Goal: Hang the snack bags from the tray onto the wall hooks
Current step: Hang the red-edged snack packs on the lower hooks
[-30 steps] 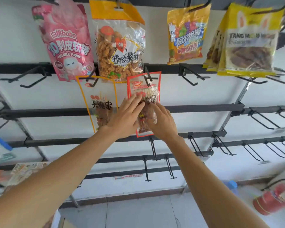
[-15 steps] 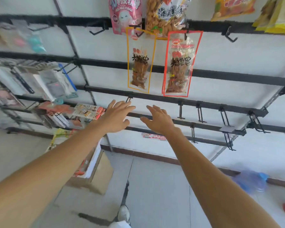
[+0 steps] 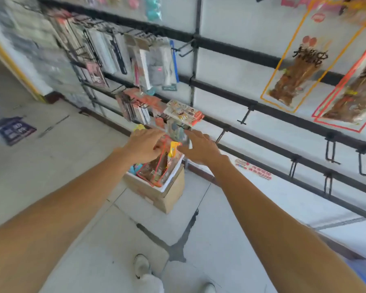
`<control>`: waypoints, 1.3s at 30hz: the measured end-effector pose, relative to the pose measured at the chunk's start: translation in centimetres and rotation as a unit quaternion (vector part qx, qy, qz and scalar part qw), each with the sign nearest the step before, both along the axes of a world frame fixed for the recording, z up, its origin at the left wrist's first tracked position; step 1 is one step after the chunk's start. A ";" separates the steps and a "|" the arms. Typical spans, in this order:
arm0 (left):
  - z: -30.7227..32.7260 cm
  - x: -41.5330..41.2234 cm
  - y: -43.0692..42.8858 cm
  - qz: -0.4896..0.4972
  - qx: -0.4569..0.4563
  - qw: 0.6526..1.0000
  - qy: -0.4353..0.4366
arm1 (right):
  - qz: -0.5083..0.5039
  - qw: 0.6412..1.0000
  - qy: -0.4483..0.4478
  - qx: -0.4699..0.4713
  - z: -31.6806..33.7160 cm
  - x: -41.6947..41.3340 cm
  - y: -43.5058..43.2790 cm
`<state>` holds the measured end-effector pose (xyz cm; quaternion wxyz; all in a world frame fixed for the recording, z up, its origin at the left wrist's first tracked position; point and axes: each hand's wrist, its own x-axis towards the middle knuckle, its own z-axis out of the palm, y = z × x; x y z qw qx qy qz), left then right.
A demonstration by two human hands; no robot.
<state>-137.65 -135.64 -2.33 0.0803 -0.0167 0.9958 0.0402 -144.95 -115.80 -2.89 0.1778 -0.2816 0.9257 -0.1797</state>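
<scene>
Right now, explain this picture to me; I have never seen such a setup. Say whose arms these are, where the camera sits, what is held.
No machine here: these are a person's bare arms, filmed by a wide-angle camera on their head, looking down. The left hand and right hand are over a white tray of snack bags on a cardboard box on the floor. The right hand's fingers are straight, holding nothing; blur hides whether the left hand's grip has closed on a bag. On the wall an orange-edged bag and a red-edged bag hang above empty hooks.
</scene>
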 end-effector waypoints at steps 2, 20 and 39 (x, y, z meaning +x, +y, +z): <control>-1.4 0.5 -3.3 0.004 0.012 1.000 -0.019 | 0.014 1.000 -0.020 0.001 -0.8 0.0 -3.4; -11.7 -5.0 -19.7 0.010 0.067 0.987 -0.148 | -0.020 0.978 -0.207 0.022 -12.5 -5.5 -20.0; -23.3 -16.7 -27.1 -0.006 0.207 0.939 -0.276 | -0.192 0.912 -0.362 -0.003 -25.7 -12.4 -30.1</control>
